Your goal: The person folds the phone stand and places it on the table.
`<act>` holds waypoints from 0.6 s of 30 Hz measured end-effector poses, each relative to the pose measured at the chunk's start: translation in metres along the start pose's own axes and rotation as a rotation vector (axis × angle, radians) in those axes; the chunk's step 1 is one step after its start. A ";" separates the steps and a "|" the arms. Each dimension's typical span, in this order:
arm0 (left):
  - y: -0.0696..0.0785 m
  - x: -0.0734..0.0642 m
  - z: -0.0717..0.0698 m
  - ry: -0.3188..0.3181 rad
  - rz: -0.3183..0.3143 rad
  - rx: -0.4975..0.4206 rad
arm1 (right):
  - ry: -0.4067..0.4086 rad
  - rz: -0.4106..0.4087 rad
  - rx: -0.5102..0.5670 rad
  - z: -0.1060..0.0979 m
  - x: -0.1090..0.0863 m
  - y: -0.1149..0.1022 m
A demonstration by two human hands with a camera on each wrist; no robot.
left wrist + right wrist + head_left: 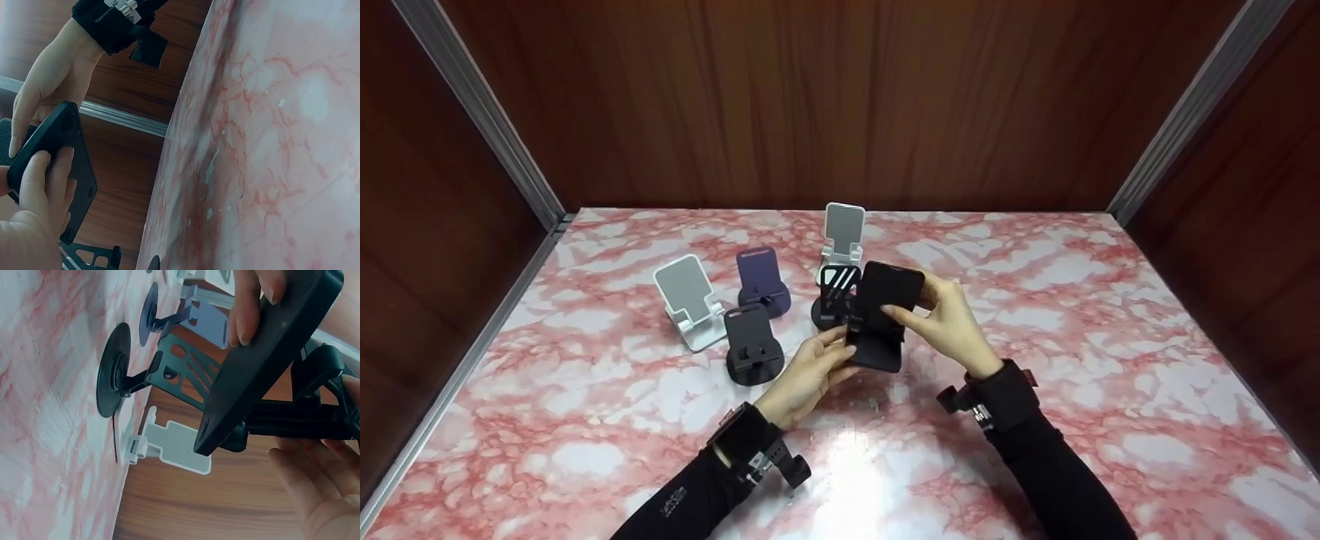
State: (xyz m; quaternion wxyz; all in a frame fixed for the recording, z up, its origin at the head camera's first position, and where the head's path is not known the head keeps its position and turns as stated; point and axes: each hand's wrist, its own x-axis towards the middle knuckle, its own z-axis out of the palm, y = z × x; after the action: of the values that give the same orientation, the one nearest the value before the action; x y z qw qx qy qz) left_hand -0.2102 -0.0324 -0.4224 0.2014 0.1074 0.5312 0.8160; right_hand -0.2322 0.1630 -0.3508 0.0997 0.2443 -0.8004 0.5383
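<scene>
Clamped between left hand point(808, 373) and right hand point(952, 322), the rightmost stand point(891, 286) was seemingly mid-adjustment — next calling (probably) for a steady base point(877, 356).

Passage exists over the surface point(1110, 337) outboard of the right hand point(949, 322). The dark grey stand point(748, 330) obstructs the left hand point(810, 367) leftward; the slotted black stand point(831, 301), forward (white stand point(846, 225) behind).

Bare left hand point(804, 376) extends forward and inward, thumb and fingers pinching. Bare right hand point(951, 321) sits farther forward, angled inward, also pinching. Black-sleeved forearms point(1057, 474) converge; black-strapped wrists point(1006, 396) apart.
</scene>
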 end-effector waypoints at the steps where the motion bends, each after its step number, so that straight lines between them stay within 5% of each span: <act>1: 0.000 0.000 0.000 0.000 0.002 0.004 | -0.002 -0.006 -0.002 0.000 0.000 0.000; 18: -0.002 0.000 0.002 0.009 0.017 0.021 | 0.062 -0.083 -0.063 0.005 -0.002 0.000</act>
State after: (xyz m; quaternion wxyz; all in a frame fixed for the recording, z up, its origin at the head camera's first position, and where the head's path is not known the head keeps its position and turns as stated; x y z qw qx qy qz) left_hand -0.2091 -0.0302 -0.4237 0.1910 0.1105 0.5397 0.8125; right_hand -0.2302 0.1592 -0.3532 0.1541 0.2572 -0.8026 0.5157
